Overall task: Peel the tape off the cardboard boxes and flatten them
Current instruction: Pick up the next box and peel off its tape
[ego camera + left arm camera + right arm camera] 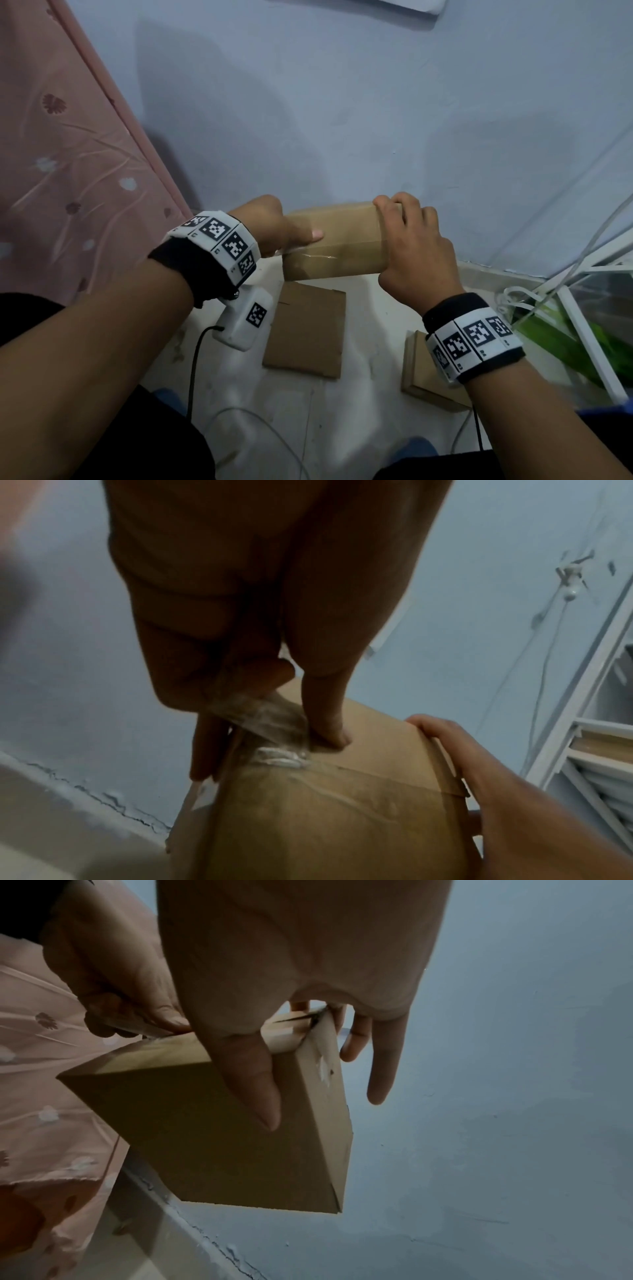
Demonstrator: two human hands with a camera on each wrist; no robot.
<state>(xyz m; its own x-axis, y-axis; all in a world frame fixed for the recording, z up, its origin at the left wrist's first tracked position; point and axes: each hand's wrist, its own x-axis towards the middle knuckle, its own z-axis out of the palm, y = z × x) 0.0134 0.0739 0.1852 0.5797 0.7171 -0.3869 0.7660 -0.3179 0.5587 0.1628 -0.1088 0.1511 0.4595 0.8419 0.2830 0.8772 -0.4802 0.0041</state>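
Observation:
A small brown cardboard box [337, 240] [342, 818] [212, 1123] is held in the air in front of a blue wall. My right hand [407, 246] [274, 1031] grips its right end, thumb on the near face and fingers over the top. My left hand [274, 226] [260, 710] is at the left end and pinches a strip of clear tape [270, 723] lifted off the box's seam. More clear tape [313, 255] still runs along the near top edge.
On the white floor lie a flattened cardboard box [305, 329] and another small box [424, 373] under my right wrist. A pink bedsheet [61, 154] hangs at left. A white rack [582, 308] with green leaves stands at right. Cables trail on the floor.

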